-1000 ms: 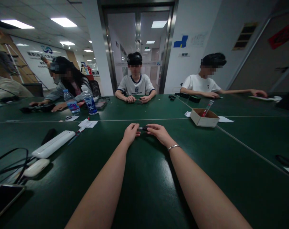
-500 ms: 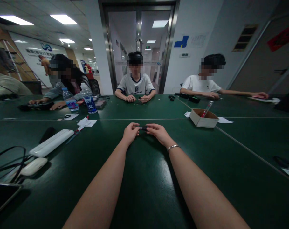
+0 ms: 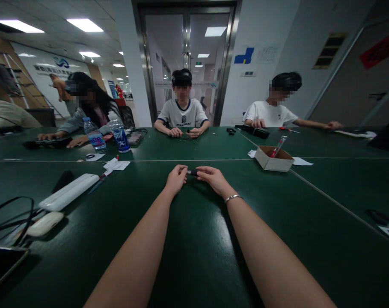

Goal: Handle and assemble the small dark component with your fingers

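Observation:
Between my two hands is a small black stick-like piece (image 3: 193, 172) with a lighter, shiny left end; its exact kind is too small to tell. My left hand (image 3: 176, 177) pinches the light end with thumb and fingertips. On the other side, my right hand (image 3: 213, 177) has its thumb and fingers closed on the black end. The piece lies level, just over the green table (image 3: 194, 239). The fingers hide both of its tips.
A cardboard box (image 3: 274, 164) with a red-and-clear tool in it stands right. To the left are a white power bank (image 3: 69, 192), a white case (image 3: 46, 224), a phone (image 3: 4, 265), cables, paper slips (image 3: 117, 165) and two bottles (image 3: 120, 139). Several people sit around the table.
My hands and the black piece have hardly moved. Across the table, the person at right has moved one hand to a black case; a red-handled tool now lies beside it.

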{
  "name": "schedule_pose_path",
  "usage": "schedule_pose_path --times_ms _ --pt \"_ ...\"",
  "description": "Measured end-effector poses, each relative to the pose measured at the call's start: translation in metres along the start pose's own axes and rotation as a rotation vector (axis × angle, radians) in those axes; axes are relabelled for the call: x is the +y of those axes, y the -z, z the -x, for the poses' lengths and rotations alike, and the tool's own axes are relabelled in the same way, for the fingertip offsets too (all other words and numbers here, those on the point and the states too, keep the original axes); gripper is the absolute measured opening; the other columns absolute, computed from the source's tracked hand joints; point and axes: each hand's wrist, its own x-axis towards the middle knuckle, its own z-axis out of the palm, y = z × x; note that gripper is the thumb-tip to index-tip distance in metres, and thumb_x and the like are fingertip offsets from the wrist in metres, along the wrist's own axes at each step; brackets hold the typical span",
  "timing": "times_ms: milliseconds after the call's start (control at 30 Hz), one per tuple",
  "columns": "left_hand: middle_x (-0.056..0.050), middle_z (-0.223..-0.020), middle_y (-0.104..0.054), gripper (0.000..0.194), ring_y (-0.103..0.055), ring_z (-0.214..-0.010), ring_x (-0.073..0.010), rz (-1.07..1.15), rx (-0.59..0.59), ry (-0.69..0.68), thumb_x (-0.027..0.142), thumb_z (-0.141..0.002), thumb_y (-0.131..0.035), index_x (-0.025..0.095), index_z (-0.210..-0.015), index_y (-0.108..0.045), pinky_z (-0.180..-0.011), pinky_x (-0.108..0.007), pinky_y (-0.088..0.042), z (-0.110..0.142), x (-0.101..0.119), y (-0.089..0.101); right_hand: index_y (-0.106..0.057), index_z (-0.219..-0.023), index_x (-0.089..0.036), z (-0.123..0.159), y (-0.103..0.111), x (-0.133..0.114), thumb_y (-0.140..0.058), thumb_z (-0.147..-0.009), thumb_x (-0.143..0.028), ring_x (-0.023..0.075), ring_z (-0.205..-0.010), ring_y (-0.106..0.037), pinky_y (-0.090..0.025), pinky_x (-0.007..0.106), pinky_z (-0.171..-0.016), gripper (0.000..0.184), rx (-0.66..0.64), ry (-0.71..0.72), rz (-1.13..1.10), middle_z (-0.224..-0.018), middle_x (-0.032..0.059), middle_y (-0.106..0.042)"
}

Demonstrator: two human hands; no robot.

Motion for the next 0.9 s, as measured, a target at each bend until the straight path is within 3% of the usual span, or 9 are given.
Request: schedule_pose_path --times_ms 300,500,667,800,900 --pt "-0.005 -0.085 -0.06 0.015 -0.057 -0.063 -0.0095 0.058 0.021 0.06 0.019 -0.082 -0.057 0.015 -0.096 -0.062 -0.049 -0.015 -0.045 0.001 0.006 0.0006 -0.072 -0.091 -0.014 -0.0005 0.0006 -0.0005 -0.081 -0.066 -0.014 0.014 -0.077 -0.067 -0.058 0.023 -0.074 0.026 -0.012 0.003 0.006 -0.091 0.0059 -0.071" --pt "0.0 -0.063 -0.054 0.016 -0.049 -0.049 -0.0073 0.008 -0.002 0.053 0.026 -0.087 -0.052 0.014 -0.094 -0.061 -0.042 -0.014 -0.037 -0.0008 0.003 -0.0003 -0.073 -0.089 -0.015 -0.0011 0.0006 0.0005 -0.081 -0.064 -0.013 0.0141 -0.074 -0.067 -0.058 0.024 -0.073 0.026 0.001 0.002 -0.007 -0.09 0.0055 -0.071" --pt "-0.002 -0.074 -0.058 0.015 -0.052 -0.054 -0.0072 0.018 0.007 0.047 0.023 -0.084 -0.056 0.015 -0.097 -0.061 -0.045 -0.014 -0.039 -0.001 0.0024 -0.0001 -0.073 -0.089 -0.015 -0.0013 0.0011 0.001 -0.081 -0.065 -0.012 0.0139 -0.075 -0.067 -0.058 0.024 -0.074 0.026 -0.002 0.0 -0.001 -0.09 0.0055 -0.071" --pt "-0.001 -0.065 -0.056 0.02 -0.05 -0.049 -0.0087 -0.016 -0.022 0.055 0.028 -0.089 -0.048 0.014 -0.097 -0.06 -0.043 -0.017 -0.038 -0.0003 0.0033 0.0004 -0.072 -0.091 -0.015 -0.0003 0.0011 0.0003 -0.08 -0.067 -0.013 0.0148 -0.076 -0.068 -0.059 0.024 -0.073 0.025 -0.019 -0.003 -0.001 -0.089 0.0057 -0.071" --pt "-0.001 -0.068 -0.056 0.017 -0.051 -0.052 -0.0088 -0.028 -0.024 0.041 0.021 -0.086 -0.051 0.015 -0.1 -0.06 -0.044 -0.017 -0.039 0.0005 0.0042 0.0002 -0.072 -0.092 -0.015 0.0008 0.0007 -0.0008 -0.08 -0.069 -0.012 0.0163 -0.076 -0.069 -0.059 0.024 -0.072 0.025 -0.026 -0.015 -0.006 -0.088 0.0065 -0.071"
